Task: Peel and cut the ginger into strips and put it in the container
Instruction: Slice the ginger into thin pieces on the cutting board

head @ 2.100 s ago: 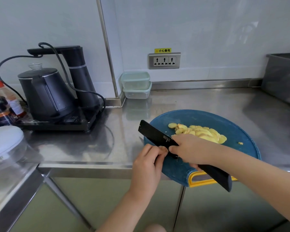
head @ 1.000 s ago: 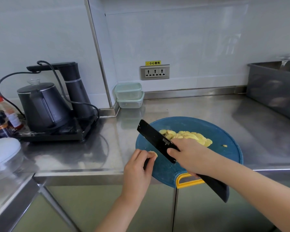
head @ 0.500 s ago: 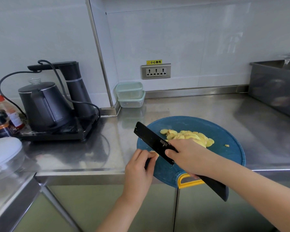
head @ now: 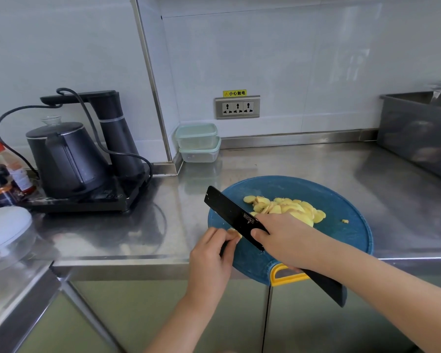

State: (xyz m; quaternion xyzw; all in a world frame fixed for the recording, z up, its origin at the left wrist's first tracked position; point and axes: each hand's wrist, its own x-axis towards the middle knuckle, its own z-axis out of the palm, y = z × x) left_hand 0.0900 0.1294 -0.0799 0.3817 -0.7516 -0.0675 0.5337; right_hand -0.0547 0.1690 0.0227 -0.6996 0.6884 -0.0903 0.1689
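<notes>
Ginger slices [head: 285, 208] are piled mid cutting board [head: 341, 240], with one crumb [head: 344, 221] off to their right. A small ginger end [head: 233, 232] sits at the board's left edge, pinched in the curled left hand [head: 211, 256], just beside the blade. Right hand [head: 283, 238] is wrapped round the black knife [head: 234, 217], blade pointing up-left over the board; two stacked lidded containers [head: 199, 142] sit at the back wall, well apart, kettle [head: 64, 159] further left.

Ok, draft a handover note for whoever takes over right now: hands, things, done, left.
The right hand grips the black knife, blade angled over the blue cutting board.
The left hand pinches a small ginger piece at the board's left edge.
The ginger slices are piled on the board; two containers sit stacked by the wall.
Done: peeled, sliced. Left: cut strips, fill a container.
</notes>
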